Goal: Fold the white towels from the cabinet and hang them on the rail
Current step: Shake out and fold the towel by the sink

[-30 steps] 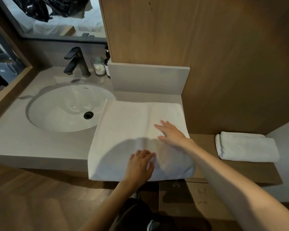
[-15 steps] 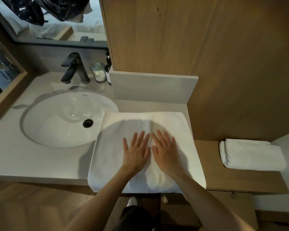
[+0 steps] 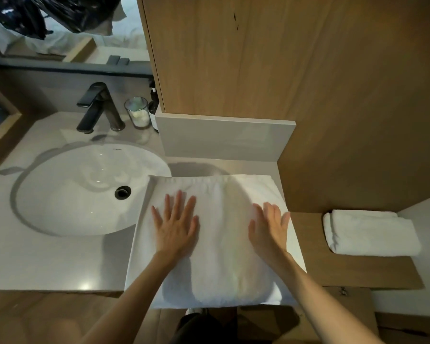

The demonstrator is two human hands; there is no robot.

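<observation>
A: Left grip (image 3: 175, 227)?
B: Flat, fingers spread, palm down on left half of white towel (image 3: 221, 256).
A: Right grip (image 3: 268, 229)?
B: Flat too, by the towel's right edge. The two are well apart.
A: Towel placement?
B: Spread on tabletop (image 3: 47, 264), just right of sink (image 3: 72, 189); near edge overhangs the front.
A: Else?
B: Folded towel (image 3: 370, 232) on wooden shelf (image 3: 345, 269), right. Dark faucet (image 3: 97, 108), glass (image 3: 137, 111), bottle (image 3: 154, 108) behind sink.

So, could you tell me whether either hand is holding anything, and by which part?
Nothing is held. The left hand and the right hand both lie flat, fingers straight, on the towel, one on each half; neither has a grip.
</observation>
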